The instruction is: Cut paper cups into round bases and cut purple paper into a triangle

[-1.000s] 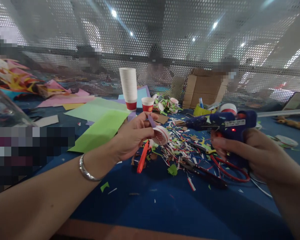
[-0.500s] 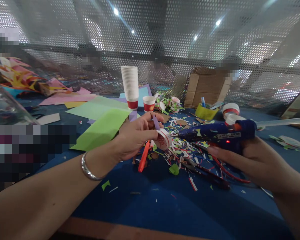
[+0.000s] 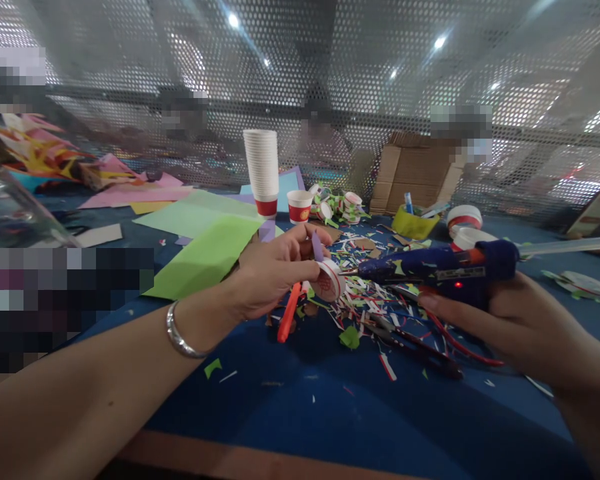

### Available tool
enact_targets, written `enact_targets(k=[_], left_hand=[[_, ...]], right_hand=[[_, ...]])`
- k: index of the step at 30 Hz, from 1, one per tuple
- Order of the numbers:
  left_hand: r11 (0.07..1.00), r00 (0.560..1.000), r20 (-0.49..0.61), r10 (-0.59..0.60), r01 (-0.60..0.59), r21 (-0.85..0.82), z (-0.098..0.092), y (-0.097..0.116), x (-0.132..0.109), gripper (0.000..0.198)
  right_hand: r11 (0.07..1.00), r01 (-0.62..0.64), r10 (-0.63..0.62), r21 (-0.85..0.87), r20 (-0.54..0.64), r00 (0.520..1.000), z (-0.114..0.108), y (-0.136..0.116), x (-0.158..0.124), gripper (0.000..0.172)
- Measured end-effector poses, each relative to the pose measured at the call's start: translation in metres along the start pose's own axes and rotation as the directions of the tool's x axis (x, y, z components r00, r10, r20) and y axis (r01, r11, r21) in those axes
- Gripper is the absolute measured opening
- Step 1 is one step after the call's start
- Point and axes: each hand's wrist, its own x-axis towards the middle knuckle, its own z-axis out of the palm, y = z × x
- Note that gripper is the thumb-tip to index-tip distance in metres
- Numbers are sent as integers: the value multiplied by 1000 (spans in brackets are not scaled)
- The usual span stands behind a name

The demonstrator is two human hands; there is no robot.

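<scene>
Between the thumb and fingers of my left hand (image 3: 277, 270) is a small round piece cut from a paper cup (image 3: 329, 280), white with red print. A purple paper strip (image 3: 317, 247) stands up from its edge by my fingers. My right hand (image 3: 510, 327) is wrapped round a blue hot glue gun (image 3: 430, 267) with a lit red light and a clear glue stick (image 3: 570, 245) out of its back. The nozzle meets the cup piece's edge; whether glue is coming out I cannot tell. Beneath my hands lie an orange marker (image 3: 289, 313) and dark-bladed scissors (image 3: 415, 347).
Paper scraps (image 3: 360, 293) litter the middle of the blue table (image 3: 260, 407). Green paper (image 3: 205, 257) lies at left. Behind stand a cup stack (image 3: 261, 167), a single cup (image 3: 299, 208), finished-looking paper pieces (image 3: 337, 205), a yellow holder (image 3: 414, 223) and cardboard (image 3: 410, 173) against a perforated screen.
The whole view has shifted slightly. Both hands keep their holds, and the glue gun's nozzle stays at the cup piece's edge.
</scene>
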Motion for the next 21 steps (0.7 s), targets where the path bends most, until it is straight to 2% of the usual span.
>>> enact_targets(k=[6,12,14,19,21], left_hand=[[1000,1000,18,1,-1,-10,1,0,1,32],[1000,1000,4,15,-15,-3,2,1,1,31],[1000,1000,8,17,-17,3,1,0,1,31],[1000,999,18,27,-27,12,0,0,0,29],[1000,999,23,27,-27,8,0,-1,0,29]], right_hand=[[996,39,-40,-86,-5,999,-1,-1,1,26],[991,87,-88,-98,-8,996,-2,-6,2,33],[991,92,-92,-102,3,996,-3,-7,2,31],[991,54,-52,-121,14,999,-3,-3,2,30],[996,-4,5,-94,8,1000,-3,-1,1,29]])
